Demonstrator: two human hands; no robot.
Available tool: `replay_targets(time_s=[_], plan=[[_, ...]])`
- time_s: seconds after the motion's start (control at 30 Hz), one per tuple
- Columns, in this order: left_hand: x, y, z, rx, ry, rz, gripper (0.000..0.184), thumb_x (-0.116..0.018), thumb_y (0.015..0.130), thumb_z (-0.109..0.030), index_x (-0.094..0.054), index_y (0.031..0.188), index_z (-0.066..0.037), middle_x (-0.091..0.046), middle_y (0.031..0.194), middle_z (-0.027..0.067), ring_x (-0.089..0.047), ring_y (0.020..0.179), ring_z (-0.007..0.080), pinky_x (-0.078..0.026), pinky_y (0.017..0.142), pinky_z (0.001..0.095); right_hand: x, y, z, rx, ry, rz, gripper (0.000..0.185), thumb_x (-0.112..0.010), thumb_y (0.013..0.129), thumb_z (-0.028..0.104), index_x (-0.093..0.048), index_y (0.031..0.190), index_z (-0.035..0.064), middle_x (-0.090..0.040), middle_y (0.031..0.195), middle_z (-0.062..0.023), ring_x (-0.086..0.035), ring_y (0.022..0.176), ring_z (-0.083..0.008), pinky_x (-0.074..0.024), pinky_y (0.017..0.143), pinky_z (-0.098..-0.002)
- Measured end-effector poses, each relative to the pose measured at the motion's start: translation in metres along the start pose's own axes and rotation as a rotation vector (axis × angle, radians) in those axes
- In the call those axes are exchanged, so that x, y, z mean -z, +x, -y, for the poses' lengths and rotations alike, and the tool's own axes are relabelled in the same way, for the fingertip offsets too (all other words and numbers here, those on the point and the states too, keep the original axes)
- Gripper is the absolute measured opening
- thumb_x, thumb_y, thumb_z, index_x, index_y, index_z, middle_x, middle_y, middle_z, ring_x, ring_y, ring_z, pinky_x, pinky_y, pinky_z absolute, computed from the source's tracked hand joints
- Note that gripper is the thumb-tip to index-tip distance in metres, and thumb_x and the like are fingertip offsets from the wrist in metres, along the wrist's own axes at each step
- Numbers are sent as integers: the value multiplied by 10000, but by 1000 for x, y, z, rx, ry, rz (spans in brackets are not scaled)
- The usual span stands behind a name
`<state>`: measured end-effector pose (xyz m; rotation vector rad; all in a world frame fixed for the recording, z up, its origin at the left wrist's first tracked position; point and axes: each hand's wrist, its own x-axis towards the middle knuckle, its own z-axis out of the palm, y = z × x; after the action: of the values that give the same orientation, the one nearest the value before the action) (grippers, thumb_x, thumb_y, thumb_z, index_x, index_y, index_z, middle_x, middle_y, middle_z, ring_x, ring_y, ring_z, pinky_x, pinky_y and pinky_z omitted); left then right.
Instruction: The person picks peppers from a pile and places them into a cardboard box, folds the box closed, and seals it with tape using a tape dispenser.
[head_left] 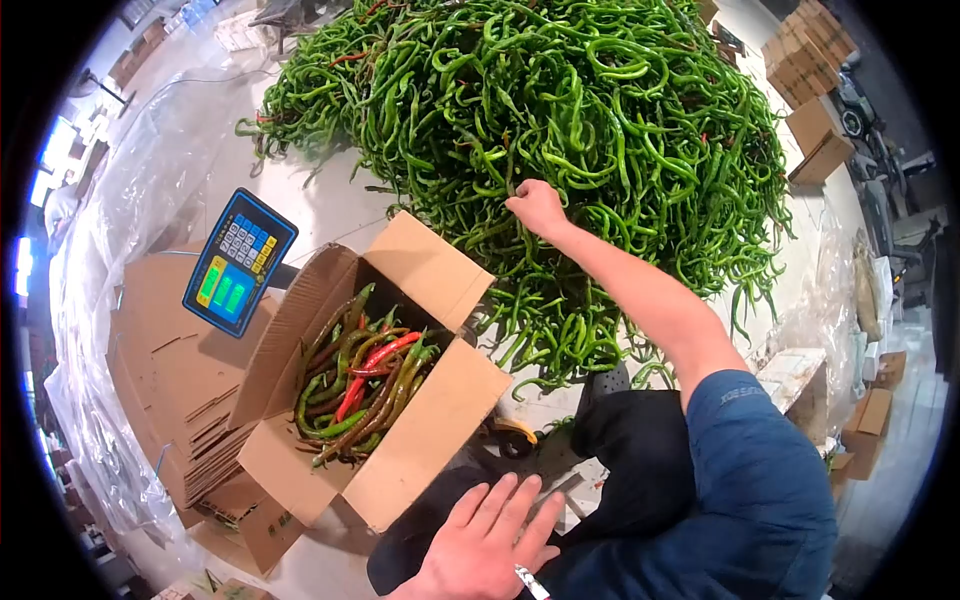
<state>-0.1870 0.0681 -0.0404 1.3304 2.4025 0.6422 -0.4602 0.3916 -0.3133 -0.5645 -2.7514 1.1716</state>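
A big heap of long green chili peppers (610, 130) fills the upper middle of the head view. My right hand (538, 207) is stretched out to the near face of that heap, fingers curled closed against the peppers; what they pinch, if anything, is hidden. My left hand (490, 535) is low in the view, palm down, fingers extended and apart, holding nothing. An open cardboard box (430, 430) stands left of my knees, flaps folded out. Inside lie brownish and green chili peppers (355, 385) and a few red ones.
A scale display (240, 262) with lit green readouts stands behind the box. Flattened cardboard (165, 350) is stacked at the left, beside clear plastic sheeting (95, 250). Cardboard boxes (805, 60) are piled at the far right. Scattered peppers lie near my shoe (608, 380).
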Motion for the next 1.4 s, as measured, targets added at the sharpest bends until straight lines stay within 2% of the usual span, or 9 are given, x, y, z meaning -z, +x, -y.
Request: replay_targets(time_s=[0.13,0.23,0.33,0.5,0.7,0.9,1.07,1.23,1.4], plan=[[0,-1,-3,32,64,13,622,-704,793,-366,-558,1335,-98,-554,1353,146,-510,1261,334,-385,1062,481,43,-29,28,-239,729,169,139,-614,807,104,-626,898,0,-556,698,-15,-519,651,-93,-432,567,-274],[-11,0,-12,17,51,60,626,-707,788,-380,-561,1334,-111,-553,1352,145,-502,1267,336,-383,1063,476,41,-17,23,0,770,18,133,-594,826,119,-609,908,15,-590,676,-33,-568,667,-111,-467,594,-294],[-10,5,-28,-37,-27,85,639,-720,777,-391,-558,1331,-116,-551,1348,148,-510,1259,332,-385,1065,480,48,6,49,-141,717,20,153,-588,852,157,-635,879,14,-671,749,-115,-665,766,-209,-522,701,-369],[-14,24,-22,-106,-360,108,549,-705,815,-300,-568,1284,-50,-601,1253,180,-572,1173,335,-449,992,451,14,56,69,-201,-92,-270,253,-603,888,243,-708,907,13,-709,1010,-217,-677,982,-397,-544,824,-486],[-27,10,0,49,-126,92,444,-612,886,-269,-574,1251,-17,-654,1061,148,-640,997,292,-485,877,392,18,58,83,-175,-393,-35,236,-564,873,156,-734,979,30,-707,1064,-209,-683,1010,-379,-556,851,-462],[-27,0,8,2,-186,71,452,-618,854,-241,-570,1246,-21,-642,944,128,-642,910,270,-485,797,377,36,68,69,-10,-393,-123,368,-636,911,343,-691,978,-15,-709,997,-232,-705,915,-369,-562,815,-442],[-22,-4,9,-29,-199,113,471,-638,813,-216,-566,1240,-28,-615,855,96,-626,832,253,-472,740,370,104,57,118,13,287,375,291,-617,966,318,-630,857,49,-604,687,-1,-555,512,-66,-362,403,-200],[-19,-3,10,-66,-186,111,475,-654,801,-219,-568,1230,-35,-596,814,81,-615,782,241,-457,704,364,130,39,106,-143,862,541,151,-599,928,150,-618,888,5,-557,695,-20,-462,484,-83,-284,387,-208],[-21,-5,10,-66,-185,75,488,-666,797,-229,-567,1234,-35,-587,791,68,-609,750,238,-455,682,359,127,16,85,-161,793,484,160,-628,925,165,-604,883,12,-533,704,-1,-451,502,-60,-274,385,-199]])
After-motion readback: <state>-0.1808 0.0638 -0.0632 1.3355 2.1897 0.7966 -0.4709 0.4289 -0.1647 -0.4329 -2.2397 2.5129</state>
